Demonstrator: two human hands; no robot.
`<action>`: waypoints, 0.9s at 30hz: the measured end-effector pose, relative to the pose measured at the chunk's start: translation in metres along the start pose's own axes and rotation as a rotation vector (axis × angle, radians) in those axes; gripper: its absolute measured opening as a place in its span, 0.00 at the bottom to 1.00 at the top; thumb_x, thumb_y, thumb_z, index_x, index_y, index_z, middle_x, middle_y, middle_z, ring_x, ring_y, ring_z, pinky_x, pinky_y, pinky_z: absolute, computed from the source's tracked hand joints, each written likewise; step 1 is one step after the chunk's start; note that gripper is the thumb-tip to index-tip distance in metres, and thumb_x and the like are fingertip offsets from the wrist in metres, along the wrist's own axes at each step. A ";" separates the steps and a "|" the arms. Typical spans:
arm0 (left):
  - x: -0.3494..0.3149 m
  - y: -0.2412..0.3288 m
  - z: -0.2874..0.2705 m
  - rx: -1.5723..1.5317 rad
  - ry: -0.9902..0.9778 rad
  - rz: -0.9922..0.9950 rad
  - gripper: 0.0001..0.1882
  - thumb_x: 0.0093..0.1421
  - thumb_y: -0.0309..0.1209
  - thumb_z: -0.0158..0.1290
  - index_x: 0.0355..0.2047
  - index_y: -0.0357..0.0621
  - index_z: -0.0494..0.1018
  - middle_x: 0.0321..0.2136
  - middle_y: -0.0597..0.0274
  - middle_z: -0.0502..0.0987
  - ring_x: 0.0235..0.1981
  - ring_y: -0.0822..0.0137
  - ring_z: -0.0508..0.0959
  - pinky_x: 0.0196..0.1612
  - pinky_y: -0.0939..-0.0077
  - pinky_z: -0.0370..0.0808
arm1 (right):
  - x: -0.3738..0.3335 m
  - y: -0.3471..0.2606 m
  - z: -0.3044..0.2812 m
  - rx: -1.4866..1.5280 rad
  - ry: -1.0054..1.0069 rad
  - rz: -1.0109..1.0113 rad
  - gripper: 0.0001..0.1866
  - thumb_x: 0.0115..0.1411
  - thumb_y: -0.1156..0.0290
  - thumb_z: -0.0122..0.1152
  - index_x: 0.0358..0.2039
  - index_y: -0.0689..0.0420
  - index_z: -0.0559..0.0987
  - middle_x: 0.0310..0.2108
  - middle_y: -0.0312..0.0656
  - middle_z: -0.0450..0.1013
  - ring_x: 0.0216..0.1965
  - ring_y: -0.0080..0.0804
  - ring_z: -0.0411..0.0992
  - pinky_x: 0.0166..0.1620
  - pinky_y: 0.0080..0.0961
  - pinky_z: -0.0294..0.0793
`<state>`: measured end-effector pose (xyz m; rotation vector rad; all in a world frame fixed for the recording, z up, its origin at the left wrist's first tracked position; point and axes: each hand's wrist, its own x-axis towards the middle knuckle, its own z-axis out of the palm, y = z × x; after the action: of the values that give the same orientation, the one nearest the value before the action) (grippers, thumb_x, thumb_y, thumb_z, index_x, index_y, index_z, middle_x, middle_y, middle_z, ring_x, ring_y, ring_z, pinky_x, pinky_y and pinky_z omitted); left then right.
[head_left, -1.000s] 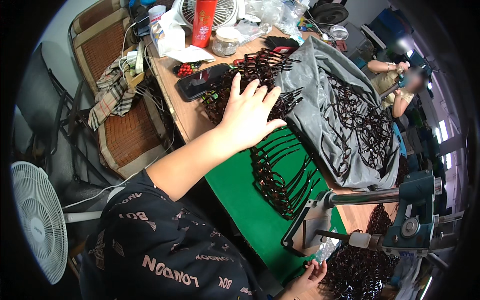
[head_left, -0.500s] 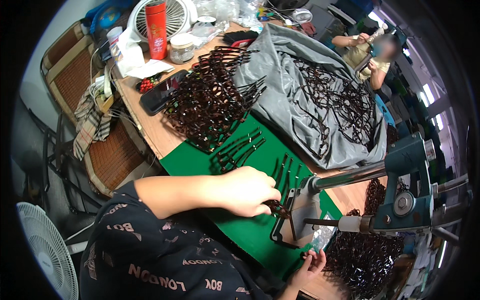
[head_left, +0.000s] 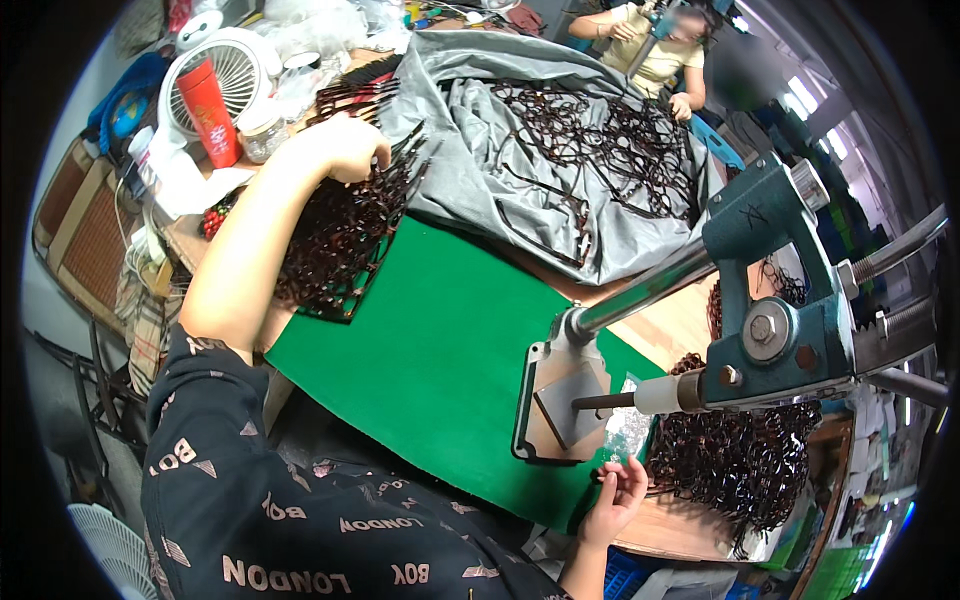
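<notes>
My left hand [head_left: 350, 150] reaches far left, its fingers curled over brown tortoiseshell eyeglass frames at the top of a dense pile [head_left: 335, 245]. Which frames it grips is partly hidden by the hand. My right hand [head_left: 618, 500] is low on the right, thumb and fingertips drawn together beside a clear plastic bag [head_left: 628, 432] of small, shiny pieces. Whatever lies between those fingertips is too small to name. Just left of that bag stands a hand press [head_left: 765, 330] with a metal plate [head_left: 572, 408] under its rod.
A green mat [head_left: 430, 340] covers the table's middle. More frames lie on a grey cloth [head_left: 470, 190] and in a heap [head_left: 735, 460] right of the press. At the far left are a small fan [head_left: 222, 75], red bottle [head_left: 207, 115] and jar [head_left: 263, 135]. Another person [head_left: 650, 50] sits opposite.
My left hand has gone from the press plate to the pile at the far left. The loose frames on the mat are gone from there. My right hand stays by the bag; the view has shifted.
</notes>
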<state>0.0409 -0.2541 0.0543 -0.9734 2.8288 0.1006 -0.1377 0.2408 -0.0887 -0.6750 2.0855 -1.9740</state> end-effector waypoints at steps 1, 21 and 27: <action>0.004 0.013 -0.003 0.057 0.127 0.113 0.15 0.42 0.23 0.51 0.34 0.43 0.74 0.34 0.55 0.75 0.41 0.56 0.73 0.48 0.65 0.67 | 0.000 0.001 -0.001 -0.010 -0.004 -0.006 0.18 0.59 0.81 0.48 0.51 0.61 0.63 0.37 0.40 0.70 0.37 0.24 0.68 0.43 0.20 0.68; 0.001 0.172 0.016 -1.762 0.152 0.863 0.15 0.64 0.30 0.36 0.45 0.37 0.67 0.41 0.50 0.74 0.13 0.82 0.57 0.20 0.90 0.58 | 0.004 -0.023 -0.001 -0.911 -0.333 -0.328 0.21 0.55 0.77 0.51 0.50 0.63 0.68 0.51 0.52 0.64 0.56 0.51 0.58 0.58 0.40 0.56; -0.088 0.166 0.046 -1.725 0.231 0.752 0.21 0.62 0.31 0.40 0.55 0.38 0.58 0.45 0.50 0.69 0.18 0.81 0.56 0.27 0.90 0.56 | -0.008 -0.035 -0.036 -0.927 -0.508 -0.344 0.17 0.48 0.79 0.59 0.41 0.63 0.75 0.46 0.47 0.70 0.54 0.48 0.62 0.56 0.42 0.59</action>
<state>0.0128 -0.0645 0.0260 0.2222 2.5045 2.7848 -0.1400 0.2765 -0.0519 -1.5646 2.5421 -0.6640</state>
